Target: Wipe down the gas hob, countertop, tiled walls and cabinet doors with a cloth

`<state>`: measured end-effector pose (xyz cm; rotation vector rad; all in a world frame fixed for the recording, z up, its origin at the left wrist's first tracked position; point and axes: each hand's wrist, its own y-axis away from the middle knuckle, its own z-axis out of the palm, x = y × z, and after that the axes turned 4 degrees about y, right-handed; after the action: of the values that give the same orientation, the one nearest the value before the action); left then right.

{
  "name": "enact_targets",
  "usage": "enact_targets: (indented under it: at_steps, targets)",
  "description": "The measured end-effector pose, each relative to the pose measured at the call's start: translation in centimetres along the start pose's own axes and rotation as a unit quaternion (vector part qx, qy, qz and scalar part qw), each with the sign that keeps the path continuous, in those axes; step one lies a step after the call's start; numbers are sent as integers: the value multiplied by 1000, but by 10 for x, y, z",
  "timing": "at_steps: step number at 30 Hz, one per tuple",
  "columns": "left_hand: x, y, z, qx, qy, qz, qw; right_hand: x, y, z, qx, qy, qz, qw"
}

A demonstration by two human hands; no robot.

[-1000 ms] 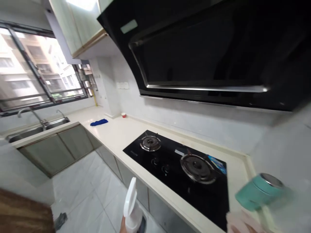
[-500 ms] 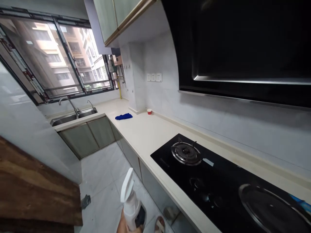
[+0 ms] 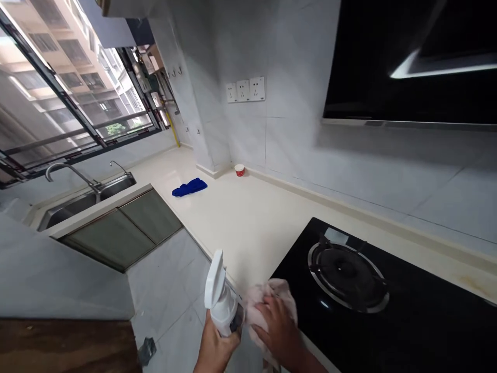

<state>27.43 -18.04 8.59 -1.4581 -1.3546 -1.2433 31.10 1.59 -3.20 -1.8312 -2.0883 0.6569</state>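
Note:
My left hand [image 3: 218, 342] is wrapped round a white spray bottle [image 3: 223, 308], held upright with its trigger head at the top, in front of the counter edge. Beside it my right hand [image 3: 278, 326] grips a pale pink cloth [image 3: 285, 292] at the front of the counter, by the left corner of the black gas stove [image 3: 295, 259]. Part of the cloth hangs below the hand. The palm is hidden.
A blue cloth [image 3: 189, 187] and a small red-and-white cup [image 3: 239, 170] lie farther along the cream counter [image 3: 233, 223]. The sink [image 3: 70, 207] is at the left under the window. A black range hood [image 3: 411, 67] overhangs the stove. Something dark and crumpled [image 3: 146, 352] is on the floor.
My view has moved closer to the counter. The right hand has come into view with the pink cloth at the stove's corner; the spray bottle stays in my left hand, now higher in view.

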Motion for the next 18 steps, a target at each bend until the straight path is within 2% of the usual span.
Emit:
enact_targets:
  at_steps: [4, 7, 9, 11, 15, 18]
  targets:
    - [6, -47, -14, 18, -17, 8, 1000, -21, -79, 37, -11, -38, -64, 997]
    - [1, -87, -33, 26, -24, 9, 999, -19, -120, 61, -62, -78, -62, 993]
    - [-4, -122, -49, 28, -25, 13, 999, -9, -139, 76, -92, -82, -11, 992]
    - [-6, -164, -62, 26, -30, 21, 999, 8, -153, 91, -91, -59, 63, 992]
    - [-5, -263, -75, 13, -36, 52, 998, 43, -162, 116, -28, 12, 207, 978]
    - [-2, -343, -73, -9, -43, 86, 995, 54, -165, 129, 17, 64, 273, 960]
